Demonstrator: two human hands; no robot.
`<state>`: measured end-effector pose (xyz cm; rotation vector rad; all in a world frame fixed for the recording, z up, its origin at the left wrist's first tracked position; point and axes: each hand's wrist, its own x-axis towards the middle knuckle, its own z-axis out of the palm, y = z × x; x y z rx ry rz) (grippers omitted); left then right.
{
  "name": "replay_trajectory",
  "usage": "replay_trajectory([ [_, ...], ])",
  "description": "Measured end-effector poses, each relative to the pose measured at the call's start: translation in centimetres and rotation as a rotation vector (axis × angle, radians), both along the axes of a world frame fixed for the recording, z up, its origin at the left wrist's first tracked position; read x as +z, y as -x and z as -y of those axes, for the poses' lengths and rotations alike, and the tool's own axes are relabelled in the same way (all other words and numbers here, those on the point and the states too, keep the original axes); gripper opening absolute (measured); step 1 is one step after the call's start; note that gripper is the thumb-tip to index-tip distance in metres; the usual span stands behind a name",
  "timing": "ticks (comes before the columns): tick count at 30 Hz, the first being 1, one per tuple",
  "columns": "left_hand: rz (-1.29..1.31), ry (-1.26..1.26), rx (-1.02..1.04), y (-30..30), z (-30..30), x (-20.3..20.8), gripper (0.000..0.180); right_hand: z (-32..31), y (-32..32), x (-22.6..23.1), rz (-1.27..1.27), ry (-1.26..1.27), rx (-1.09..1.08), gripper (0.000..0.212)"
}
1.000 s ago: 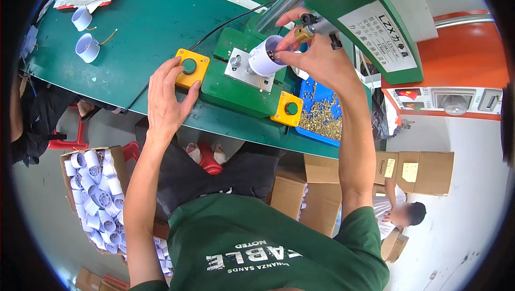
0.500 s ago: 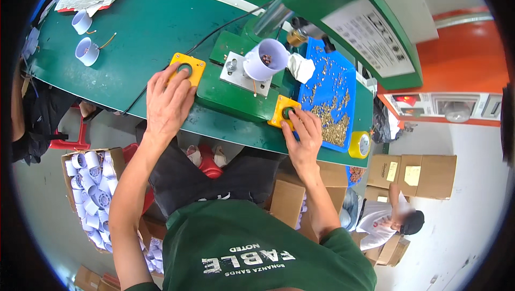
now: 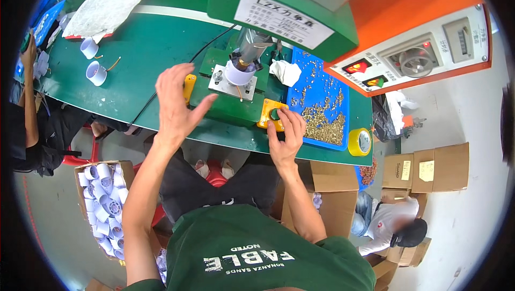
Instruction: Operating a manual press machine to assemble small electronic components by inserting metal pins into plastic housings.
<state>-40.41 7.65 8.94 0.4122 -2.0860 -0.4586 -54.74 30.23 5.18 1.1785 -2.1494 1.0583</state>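
Left hand (image 3: 177, 103): empty, thumb and fingers spread wide, partly covering the left button box (image 3: 189, 88); contact unclear.
Right hand (image 3: 288, 136): fingers bent, thumb apart, fingertips on the right button box (image 3: 264, 121) at its green button (image 3: 274, 114).
White cup (image 3: 239, 77): between and beyond both hands, on the metal plate (image 3: 245, 93), the press rod (image 3: 253, 46) lowered into its mouth.
Blue tray (image 3: 296, 84): right of the right hand, on the counter (image 3: 134, 63), holding brass pieces (image 3: 324, 124).
Tape roll (image 3: 360, 142): yellow, farther right of that hand.
Two wired cups (image 3: 96, 73): well left of the left hand.
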Motion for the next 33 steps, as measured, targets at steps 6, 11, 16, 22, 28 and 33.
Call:
replay_trajectory([
  [6,0.05,-0.106,-0.146,4.2,-1.7,1.7,0.09,0.1,-0.3,-0.8,0.002,0.043,-0.02,0.036],
  [11,0.061,-0.239,-0.154,6.4,-1.8,1.5,0.086,0.0,-0.3,-0.6,0.024,0.063,-0.033,0.036],
  [16,-0.04,-0.482,-0.187,7.6,-1.7,2.0,0.061,0.2,-0.4,-0.5,0.031,0.065,-0.019,0.036],
  [22,-0.269,-0.149,-0.02,6.2,-0.2,3.5,0.058,0.3,-0.4,-0.3,0.009,0.064,-0.036,0.034],
  [28,-0.318,-0.225,0.674,-6.1,11.5,-3.2,0.053,0.0,-0.3,-0.3,-0.009,0.046,-0.022,0.034],
  [33,-0.016,-0.267,1.14,-16.0,21.8,-7.3,0.075,-0.1,-0.2,-0.6,-0.027,0.029,-0.016,0.033],
])
